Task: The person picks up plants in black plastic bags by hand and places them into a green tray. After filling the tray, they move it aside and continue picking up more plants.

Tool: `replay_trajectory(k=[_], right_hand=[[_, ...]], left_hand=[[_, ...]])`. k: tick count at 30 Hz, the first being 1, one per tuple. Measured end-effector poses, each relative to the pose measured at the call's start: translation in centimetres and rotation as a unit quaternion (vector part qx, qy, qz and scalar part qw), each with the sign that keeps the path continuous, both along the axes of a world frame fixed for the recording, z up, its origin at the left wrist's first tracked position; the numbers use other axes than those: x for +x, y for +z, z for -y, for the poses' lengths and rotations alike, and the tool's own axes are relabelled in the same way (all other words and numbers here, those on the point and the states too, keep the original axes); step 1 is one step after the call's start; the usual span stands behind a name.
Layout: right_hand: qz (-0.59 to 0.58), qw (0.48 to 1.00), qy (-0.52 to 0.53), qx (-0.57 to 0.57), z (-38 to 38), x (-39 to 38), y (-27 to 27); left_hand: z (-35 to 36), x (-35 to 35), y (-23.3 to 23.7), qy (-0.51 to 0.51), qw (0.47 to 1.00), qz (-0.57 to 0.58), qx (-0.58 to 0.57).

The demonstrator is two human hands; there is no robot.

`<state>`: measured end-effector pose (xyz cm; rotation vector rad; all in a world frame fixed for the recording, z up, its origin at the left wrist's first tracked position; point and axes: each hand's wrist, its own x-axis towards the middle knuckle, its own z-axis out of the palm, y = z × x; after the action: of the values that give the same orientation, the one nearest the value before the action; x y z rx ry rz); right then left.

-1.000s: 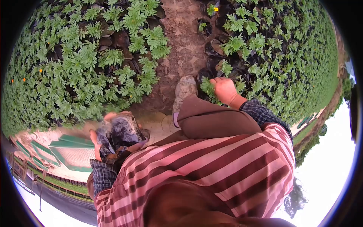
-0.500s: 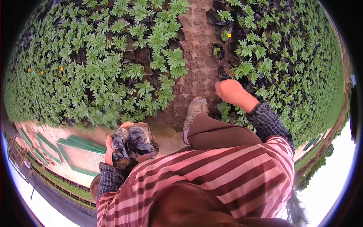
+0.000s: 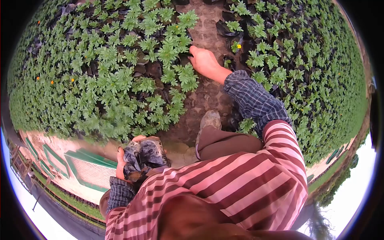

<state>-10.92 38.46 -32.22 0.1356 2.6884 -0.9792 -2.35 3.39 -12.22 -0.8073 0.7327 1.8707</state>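
My left hand (image 3: 121,162) is curled around a couple of black plastic nursery bags (image 3: 149,154), crumpled and soiled, held low against my body. Their contents are mostly hidden. My right hand (image 3: 205,62) stretches forward over the dirt path to the edge of the left bed of seedlings (image 3: 171,52). Its fingers are closed beside a dark plastic bag at the bed's rim; leaves and the hand itself hide what they grip, if anything.
A narrow dirt path (image 3: 208,94) runs between two dense beds of green seedlings in black bags, with small yellow and orange flowers. The right bed (image 3: 304,80) borders the path. My shoe (image 3: 210,119) stands on it. Green-framed mesh panels (image 3: 94,168) lie at lower left.
My right hand has moved forward and left, from the right bed's edge across the path to the left bed. My left hand keeps hold of the bags, shifting only slightly in view.
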Motion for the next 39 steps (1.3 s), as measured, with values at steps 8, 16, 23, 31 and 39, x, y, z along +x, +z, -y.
replay_trajectory(k=[8, 16, 23, 31, 39], right_hand=[[-0.026, 0.998, -0.059, -0.012, -2.3, 7.7, 4.8], [0.127, 0.981, -0.065, 0.128, -4.9, 17.4, 1.7], [0.124, 0.985, 0.032, 0.114, -5.8, 6.4, 7.5], [-0.052, 0.995, -0.050, 0.067, -2.3, -6.6, 1.1], [-0.130, 0.986, -0.020, 0.100, -2.3, -7.9, -3.8]], left_hand=[[0.4, 0.0, 0.3, 0.029, 0.999, 0.012, 0.008], [0.6, -0.3, 0.0, 0.021, 0.999, 0.020, 0.017], [0.4, -0.4, 0.1, 0.020, 0.999, 0.014, 0.021], [0.5, 0.5, 0.5, -0.019, 0.999, -0.003, -0.040], [0.4, 0.9, 1.1, 0.010, 0.999, 0.012, -0.048]])
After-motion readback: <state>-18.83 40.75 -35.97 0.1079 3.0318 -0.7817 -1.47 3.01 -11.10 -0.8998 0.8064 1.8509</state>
